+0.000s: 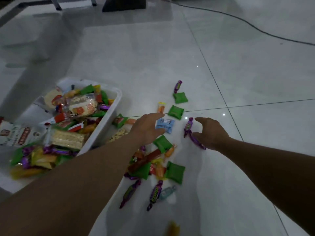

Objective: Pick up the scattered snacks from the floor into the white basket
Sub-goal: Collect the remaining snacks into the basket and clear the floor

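Observation:
The white basket point(109, 116) stands on the floor at the left, piled with wrapped snacks. Scattered snacks lie on the tiles to its right: green packets point(175, 112), purple candies point(188, 126), a light blue packet point(165, 125) and orange sweets point(161, 107). My left hand point(146, 127) reaches over the pile with fingers spread above the light blue packet and holds nothing. Spread wide, my right hand point(210, 133) hovers just right of two purple candies, thumb and fingers apart, holding nothing.
More snacks lie near my forearms, among them green packets point(175, 172), purple candies point(155, 195) and a clear wrapped sweet point(167, 192). A black cable point(255, 28) crosses the tiles at the far right. Dark furniture legs point(124, 4) stand at the top.

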Demonstrator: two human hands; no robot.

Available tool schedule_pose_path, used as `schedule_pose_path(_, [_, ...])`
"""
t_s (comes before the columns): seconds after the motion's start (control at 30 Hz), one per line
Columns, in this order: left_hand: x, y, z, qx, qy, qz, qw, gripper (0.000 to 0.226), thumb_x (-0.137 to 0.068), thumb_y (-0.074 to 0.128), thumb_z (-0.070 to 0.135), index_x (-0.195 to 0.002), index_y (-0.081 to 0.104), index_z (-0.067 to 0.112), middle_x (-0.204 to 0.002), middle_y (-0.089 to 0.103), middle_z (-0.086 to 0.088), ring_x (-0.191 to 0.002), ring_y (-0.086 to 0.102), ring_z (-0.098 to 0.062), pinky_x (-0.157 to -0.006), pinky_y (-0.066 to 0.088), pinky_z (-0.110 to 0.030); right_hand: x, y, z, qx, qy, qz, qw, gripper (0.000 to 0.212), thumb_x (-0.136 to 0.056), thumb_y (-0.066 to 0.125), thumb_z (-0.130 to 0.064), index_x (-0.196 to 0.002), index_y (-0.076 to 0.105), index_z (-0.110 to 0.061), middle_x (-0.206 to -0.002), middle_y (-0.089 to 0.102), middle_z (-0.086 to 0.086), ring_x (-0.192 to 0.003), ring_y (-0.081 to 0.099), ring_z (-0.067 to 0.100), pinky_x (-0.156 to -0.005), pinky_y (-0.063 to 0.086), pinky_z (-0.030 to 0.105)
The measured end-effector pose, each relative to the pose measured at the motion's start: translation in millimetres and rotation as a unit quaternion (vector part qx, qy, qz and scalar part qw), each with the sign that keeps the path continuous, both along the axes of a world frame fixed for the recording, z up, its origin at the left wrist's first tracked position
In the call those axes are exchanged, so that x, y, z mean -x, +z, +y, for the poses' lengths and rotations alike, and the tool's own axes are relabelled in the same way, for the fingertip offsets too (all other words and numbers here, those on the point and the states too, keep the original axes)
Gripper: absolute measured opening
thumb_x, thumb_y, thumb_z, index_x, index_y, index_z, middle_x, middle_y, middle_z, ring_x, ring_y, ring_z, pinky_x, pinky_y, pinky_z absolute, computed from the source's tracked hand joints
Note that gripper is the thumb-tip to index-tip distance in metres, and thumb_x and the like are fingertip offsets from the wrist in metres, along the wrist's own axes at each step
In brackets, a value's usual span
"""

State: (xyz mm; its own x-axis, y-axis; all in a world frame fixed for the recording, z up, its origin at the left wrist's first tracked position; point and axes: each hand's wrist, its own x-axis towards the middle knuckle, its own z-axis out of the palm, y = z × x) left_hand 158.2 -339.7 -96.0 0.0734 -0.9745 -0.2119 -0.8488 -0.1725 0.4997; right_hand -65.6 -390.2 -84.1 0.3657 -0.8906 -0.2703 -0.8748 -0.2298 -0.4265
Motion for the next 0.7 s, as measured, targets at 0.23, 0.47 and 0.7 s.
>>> schedule_pose_path(0.23, [4.0, -35.3, -29.9, -0.036, -0.024, -0.001, 0.999, 0.067, -0.083, 0.07, 0.036, -0.142, 0.04, 0.031, -0.146, 0.042, 0.0, -0.131, 0.04, -0.02, -0.107, 0.034, -0.031, -6.7, -41.9, -20.8, -0.038, 0.074, 0.039, 0.996, 0.074, -0.081, 0.069, -0.015, -0.146, 0.035, -0.023, -0.156, 0.027, 0.001, -0.138, 0.033, 0.025, -0.11, 0.036, 0.038])
schedule_pose_path(0.47, [11.9, -56.9, -50.8, -0.038, -0.097, -0.02, 0.994, 0.056, -0.087, 0.061, 0.009, -0.14, 0.046, 0.017, -0.142, 0.046, -0.009, -0.129, 0.043, -0.027, -0.107, 0.036, -0.04, -9.2, -57.9, -40.3, -0.037, 0.136, 0.049, 0.989, 0.078, -0.082, 0.064, -0.003, -0.149, 0.029, -0.025, -0.16, 0.016, 0.0, -0.137, 0.032, 0.027, -0.111, 0.034, 0.038])
schedule_pose_path(0.7, [1.4, -78.2, -58.6, 0.032, -0.097, -0.049, 0.994, 0.05, -0.087, 0.063, 0.009, -0.134, 0.052, 0.02, -0.129, 0.05, -0.008, -0.119, 0.042, -0.027, -0.101, 0.037, -0.037, -16.2, -63.1, -52.4, -0.024, 0.115, -0.002, 0.993, 0.057, -0.073, 0.075, -0.005, -0.127, 0.059, -0.01, -0.127, 0.057, 0.01, -0.113, 0.055, 0.028, -0.088, 0.038, 0.023])
